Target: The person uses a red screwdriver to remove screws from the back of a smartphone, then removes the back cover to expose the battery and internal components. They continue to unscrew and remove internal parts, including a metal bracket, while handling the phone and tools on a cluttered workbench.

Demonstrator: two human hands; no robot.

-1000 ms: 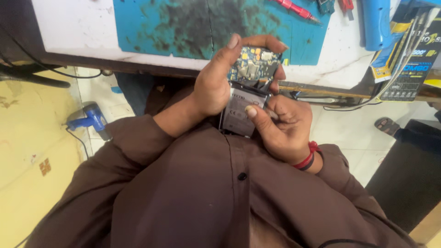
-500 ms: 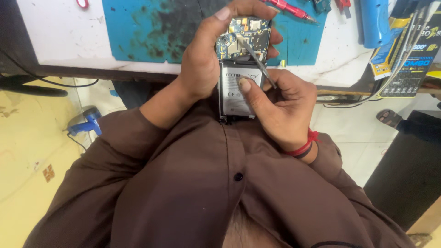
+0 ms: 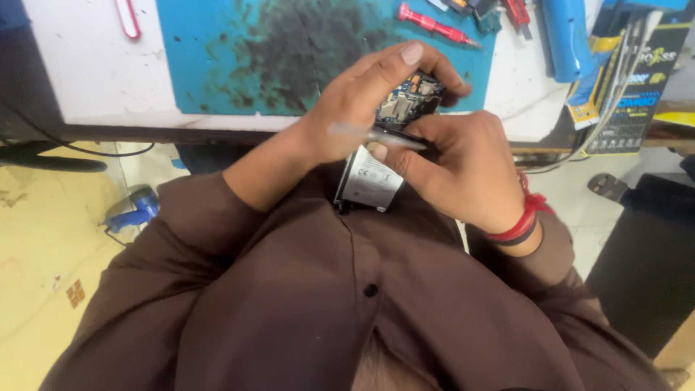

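My left hand (image 3: 355,108) grips an opened phone (image 3: 376,163) from its left side, fingers curled over the top where the bare circuit board (image 3: 405,101) shows. The phone's pale battery (image 3: 369,177) faces me. My right hand (image 3: 463,166) pinches thin metal tweezers (image 3: 376,134), which lie blurred across the phone just below the board. Both hands are held close to my chest, over my brown shirt, at the near edge of the bench.
A blue work mat (image 3: 289,51) with dark stains lies on the white bench (image 3: 79,80). A red screwdriver (image 3: 434,25), a blue tool (image 3: 565,36) and printed packages (image 3: 637,80) sit at the far right. A blue device (image 3: 134,210) rests on the yellow floor at left.
The phone has tilted and come lower and closer to my chest. My right hand has swung the tweezers from upright to lying sideways across the phone.
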